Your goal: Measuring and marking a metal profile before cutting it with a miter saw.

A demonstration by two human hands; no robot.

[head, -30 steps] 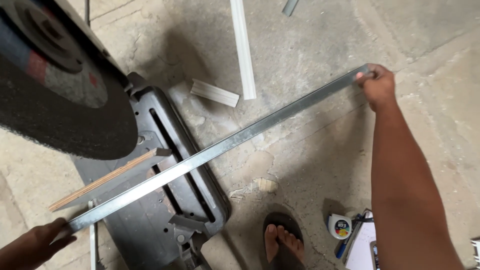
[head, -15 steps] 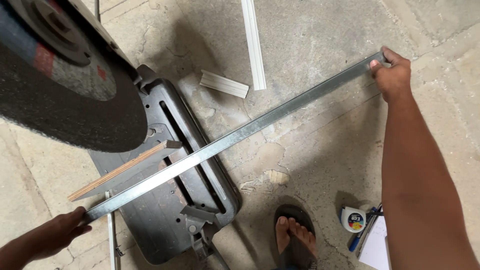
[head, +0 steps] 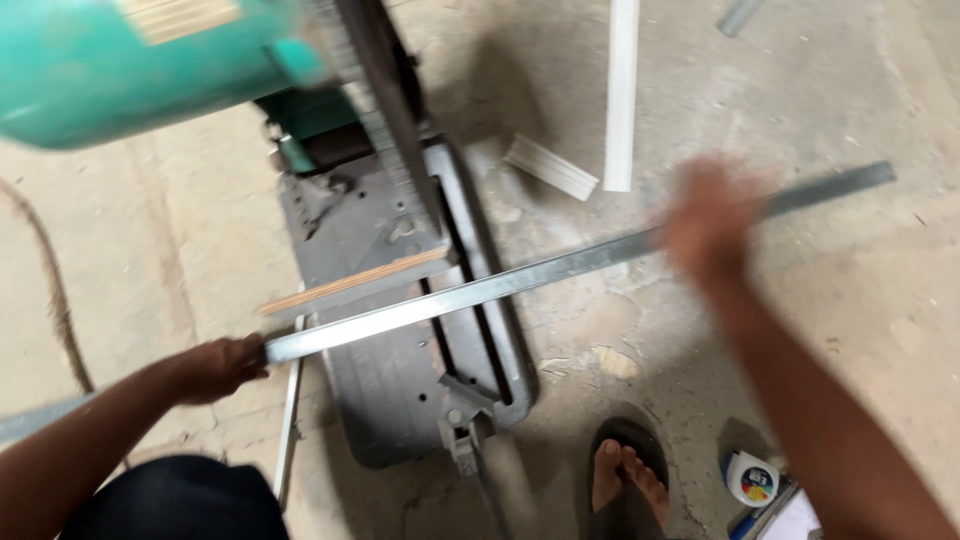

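Bare concrete floor (head: pixel 880 330), dusty and cracked, fills the head view.

Head view:
- Chop saw (head: pixel 400 330): its dark metal base sits on the floor at centre. A teal motor housing (head: pixel 120 60) and a dark cutting disc (head: pixel 385 110), seen edge-on, hang above the base at upper left.
- Metal channel (head: pixel 520 280): a long grey strip lies diagonally across the saw base, running from lower left to upper right.
- Wooden strip (head: pixel 350 283): lies on the base just behind the channel, roughly parallel to it.
- Left hand (head: pixel 222 368): fingers closed around the lower left part of the channel, beside the base edge.
- Right hand (head: pixel 712 222): blurred, positioned at the channel well right of the saw. Whether the fingers grip the channel or are open cannot be told.
- White strip (head: pixel 621 95) and a short ribbed offcut (head: pixel 550 167): lie on the floor behind the saw.
- Foot in a dark sandal (head: pixel 625 475): planted near the front right corner of the base.
- Tape measure (head: pixel 752 478): rests on the floor to the right of the foot.
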